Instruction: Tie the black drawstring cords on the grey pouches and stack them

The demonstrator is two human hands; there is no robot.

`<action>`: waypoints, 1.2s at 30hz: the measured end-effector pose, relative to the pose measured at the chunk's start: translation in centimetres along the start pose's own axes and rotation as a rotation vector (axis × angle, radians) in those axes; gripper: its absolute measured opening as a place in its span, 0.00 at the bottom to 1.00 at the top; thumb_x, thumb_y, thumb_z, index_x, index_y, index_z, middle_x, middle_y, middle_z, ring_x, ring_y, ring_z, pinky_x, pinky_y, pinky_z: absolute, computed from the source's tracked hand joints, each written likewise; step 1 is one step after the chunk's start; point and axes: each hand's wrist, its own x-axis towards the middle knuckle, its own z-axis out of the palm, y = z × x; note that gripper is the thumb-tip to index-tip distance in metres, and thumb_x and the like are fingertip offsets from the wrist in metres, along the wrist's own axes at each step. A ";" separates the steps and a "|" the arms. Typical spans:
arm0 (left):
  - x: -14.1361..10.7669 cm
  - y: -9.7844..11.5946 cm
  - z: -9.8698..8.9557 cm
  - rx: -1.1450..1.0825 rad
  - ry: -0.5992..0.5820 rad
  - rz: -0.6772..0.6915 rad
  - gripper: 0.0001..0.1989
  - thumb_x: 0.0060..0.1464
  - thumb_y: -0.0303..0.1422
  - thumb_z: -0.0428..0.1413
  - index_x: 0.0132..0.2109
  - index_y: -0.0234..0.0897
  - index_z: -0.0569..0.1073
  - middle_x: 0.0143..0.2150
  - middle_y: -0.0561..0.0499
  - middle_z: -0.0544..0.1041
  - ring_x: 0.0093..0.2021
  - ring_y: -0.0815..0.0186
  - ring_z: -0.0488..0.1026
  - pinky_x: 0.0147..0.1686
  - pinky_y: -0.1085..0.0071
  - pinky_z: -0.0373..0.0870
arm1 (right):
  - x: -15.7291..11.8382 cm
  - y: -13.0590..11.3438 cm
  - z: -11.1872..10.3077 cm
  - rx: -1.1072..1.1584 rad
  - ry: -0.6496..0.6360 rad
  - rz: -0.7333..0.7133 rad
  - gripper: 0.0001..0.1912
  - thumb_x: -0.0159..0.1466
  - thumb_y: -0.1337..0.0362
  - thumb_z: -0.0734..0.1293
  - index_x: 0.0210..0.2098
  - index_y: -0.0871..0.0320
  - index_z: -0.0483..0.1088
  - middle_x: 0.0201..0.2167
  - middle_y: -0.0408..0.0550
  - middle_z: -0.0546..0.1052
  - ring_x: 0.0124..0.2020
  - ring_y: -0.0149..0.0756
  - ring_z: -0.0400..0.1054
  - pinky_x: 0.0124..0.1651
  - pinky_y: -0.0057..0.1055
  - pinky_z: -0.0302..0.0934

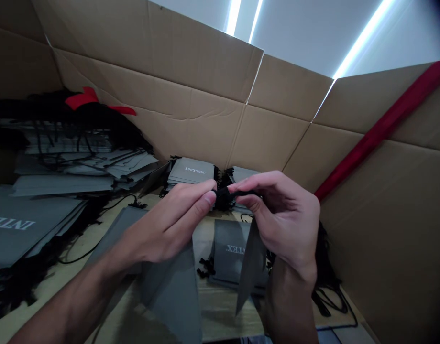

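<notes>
My left hand (180, 220) pinches one end of a knotted black cord (224, 195) between thumb and fingers. On the cord's other side, my right hand (286, 220) grips it with thumb and forefinger, so it stretches across the short gap between both hands. A grey pouch (173, 296) hangs down below my left hand. Under my right hand dangles a narrow grey piece (250, 267), seen nearly edge-on; I cannot tell whether it joins the same cord. Behind it, a small stack of grey printed pouches (227, 248) lies on the wooden tabletop (227, 310).
Cardboard walls (191, 110) surround the table, with a red strip (381, 129) slanting along the right. Piles of grey pouches with black cords (33, 229) fill the left. More stacked pouches (193, 169) stand against the back wall. Loose black cords (329, 286) lie at right.
</notes>
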 end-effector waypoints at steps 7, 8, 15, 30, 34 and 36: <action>0.2 -0.5 0.1 -0.070 -0.089 -0.033 0.20 0.81 0.37 0.43 0.37 0.38 0.68 0.32 0.54 0.68 0.32 0.67 0.64 0.36 0.66 0.63 | 0.2 0.1 0.1 -0.135 0.014 -0.082 0.07 0.71 0.69 0.79 0.45 0.49 0.87 0.39 0.43 0.87 0.38 0.36 0.80 0.45 0.34 0.76; 0.2 -0.5 0.1 -0.067 -0.086 -0.031 0.21 0.81 0.37 0.43 0.37 0.38 0.68 0.32 0.54 0.68 0.32 0.66 0.64 0.35 0.66 0.62 | 0.2 0.1 0.1 -0.156 0.016 -0.100 0.08 0.70 0.69 0.79 0.45 0.48 0.88 0.39 0.43 0.88 0.37 0.36 0.80 0.44 0.35 0.76; 0.1 -0.6 0.3 -0.041 -0.054 0.003 0.20 0.82 0.38 0.43 0.39 0.38 0.70 0.34 0.53 0.73 0.33 0.66 0.68 0.36 0.66 0.64 | -0.1 0.3 0.3 -0.221 0.026 -0.152 0.12 0.69 0.67 0.81 0.49 0.43 0.88 0.40 0.43 0.89 0.37 0.40 0.81 0.41 0.39 0.75; -0.7 -0.8 0.7 -0.184 -0.100 -0.033 0.21 0.80 0.40 0.43 0.46 0.38 0.77 0.45 0.47 0.82 0.45 0.59 0.78 0.48 0.64 0.75 | 0.6 0.3 0.1 -0.103 -0.164 -0.089 0.18 0.64 0.74 0.80 0.50 0.49 0.85 0.47 0.46 0.83 0.47 0.39 0.79 0.47 0.34 0.75; -0.5 -0.5 0.7 -0.290 -0.108 -0.051 0.19 0.80 0.39 0.43 0.49 0.39 0.77 0.50 0.47 0.81 0.53 0.58 0.78 0.56 0.65 0.73 | 0.9 1.0 1.0 -0.092 -0.139 -0.144 0.15 0.65 0.79 0.74 0.42 0.51 0.83 0.42 0.45 0.82 0.45 0.38 0.78 0.48 0.35 0.74; -0.3 -0.1 0.5 -0.298 -0.103 -0.064 0.19 0.80 0.39 0.43 0.45 0.39 0.75 0.45 0.48 0.80 0.47 0.60 0.77 0.50 0.66 0.74 | 0.9 1.3 1.2 -0.103 -0.111 -0.126 0.11 0.67 0.77 0.74 0.40 0.53 0.81 0.39 0.45 0.82 0.42 0.38 0.78 0.46 0.35 0.74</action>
